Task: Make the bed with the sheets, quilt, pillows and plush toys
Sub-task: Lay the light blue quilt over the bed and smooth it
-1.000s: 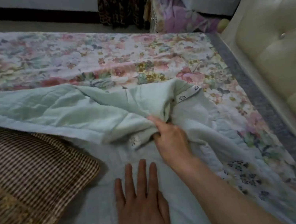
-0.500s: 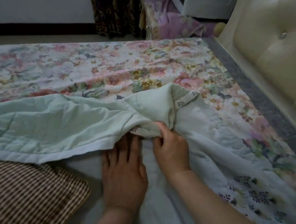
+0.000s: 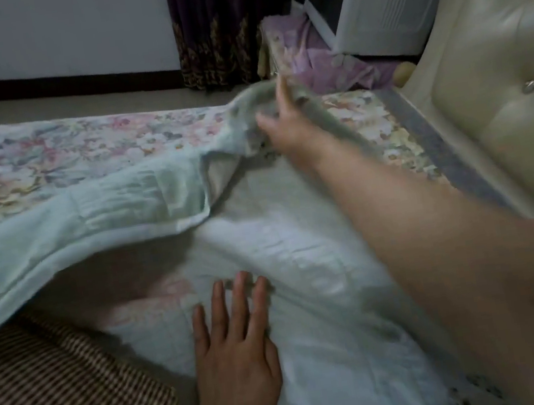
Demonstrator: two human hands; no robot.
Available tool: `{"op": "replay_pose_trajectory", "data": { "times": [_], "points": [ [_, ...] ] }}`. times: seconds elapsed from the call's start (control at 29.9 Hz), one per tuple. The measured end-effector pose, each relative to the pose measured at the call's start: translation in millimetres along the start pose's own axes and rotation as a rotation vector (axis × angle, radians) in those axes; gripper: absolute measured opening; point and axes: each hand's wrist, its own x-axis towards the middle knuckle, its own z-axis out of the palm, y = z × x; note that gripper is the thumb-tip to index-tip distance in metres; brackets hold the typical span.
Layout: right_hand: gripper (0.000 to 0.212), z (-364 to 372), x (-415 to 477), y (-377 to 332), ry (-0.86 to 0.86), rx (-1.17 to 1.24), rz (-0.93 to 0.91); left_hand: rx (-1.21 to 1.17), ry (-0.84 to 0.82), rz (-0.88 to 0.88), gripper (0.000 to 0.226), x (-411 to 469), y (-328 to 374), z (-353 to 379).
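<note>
quilt corner [image 3: 252,102] in right hand [image 3: 284,128] now far out; left hand [image 3: 238,366] flat

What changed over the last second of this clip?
The right hand, still gripping the corner of the green quilt, swung it away across the bed toward the far edge, unfolding it. The left hand left the fold and pulled back to press flat on the quilt. The checked pillow and floral sheet stayed put.
</note>
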Motion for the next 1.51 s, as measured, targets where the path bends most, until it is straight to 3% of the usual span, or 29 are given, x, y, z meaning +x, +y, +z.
{"op": "replay_pose_trajectory", "data": {
  "times": [0.13, 0.2, 0.27, 0.44, 0.5, 0.57, 0.64, 0.74, 0.84, 0.94, 1.0, 1.1, 1.17, 1.24, 1.31, 1.37, 1.47, 1.51],
  "points": [
    [0.067, 49.3, -93.1, 62.6, -0.005, -0.472, -0.058, -0.010, -0.038, -0.002, 0.075, 0.0, -1.4, 2.9],
    [0.063, 77.3, -147.0, 76.4, 0.114, -0.759, -0.188, 0.027, -0.074, 0.016, 0.072, 0.6, -6.3, 7.0],
    [0.056, 88.4, -198.1, 86.6, 0.244, -0.881, -0.251, 0.076, -0.117, 0.036, 0.074, -0.4, -8.2, 9.2],
    [0.053, 6.3, -215.4, 143.9, 0.142, -1.084, 0.010, -0.002, -0.049, -0.013, 0.067, 0.5, -0.5, -2.1],
    [0.042, -19.8, -195.3, 143.0, 0.127, -1.092, 0.021, -0.005, -0.048, -0.011, 0.067, 1.1, 0.4, -3.9],
    [0.030, -36.8, -177.5, 129.2, 0.275, -1.073, -0.024, -0.006, -0.061, -0.012, 0.066, -1.1, 2.3, -3.3],
    [0.044, -52.8, -158.7, 122.9, 0.381, -1.090, 0.051, 0.010, -0.064, -0.010, 0.066, -1.7, 1.9, -3.8],
    [0.060, -55.6, -136.9, 124.1, 0.277, -1.108, 0.309, 0.035, -0.081, -0.006, 0.067, -1.8, 0.9, -2.6],
    [0.056, -59.8, -119.2, 128.4, 0.376, -1.000, 0.418, 0.044, -0.074, 0.000, 0.067, -1.0, 2.6, -0.9],
    [0.024, -74.1, -105.9, 133.4, 0.558, -0.993, 0.266, 0.045, -0.071, -0.004, 0.067, -1.7, 1.5, -0.8],
    [0.024, -84.7, -101.5, 135.8, 0.644, -0.984, 0.188, 0.045, -0.068, -0.011, 0.067, -2.0, 1.2, -1.4],
    [0.028, -92.4, -97.5, 135.7, 0.698, -0.921, 0.223, 0.044, -0.059, -0.003, 0.067, -0.5, 3.2, -1.3],
    [0.048, -63.9, -108.0, 123.6, 0.615, -0.853, 0.305, 0.047, -0.052, -0.004, 0.067, 0.9, 1.6, -0.4],
    [0.069, -14.5, -142.2, 115.9, 0.409, -0.890, 0.257, 0.037, -0.071, -0.020, 0.066, -0.6, 1.2, -0.5],
    [0.064, 17.7, -187.3, 128.0, 0.182, -1.021, 0.163, 0.041, -0.073, -0.028, 0.065, -0.8, 2.8, -1.9],
    [0.066, 4.4, -203.6, 148.1, 0.154, -1.086, 0.167, 0.042, -0.060, -0.008, 0.065, 2.8, 3.4, -2.3],
    [0.065, -15.9, -202.9, 149.3, 0.182, -1.070, 0.356, 0.047, -0.064, -0.010, 0.066, 0.1, -2.0, 0.2],
    [0.064, -7.0, -217.3, 144.5, 0.172, -1.071, 0.312, 0.059, -0.067, -0.012, 0.066, -1.9, -2.1, 0.9]
  ]
}}
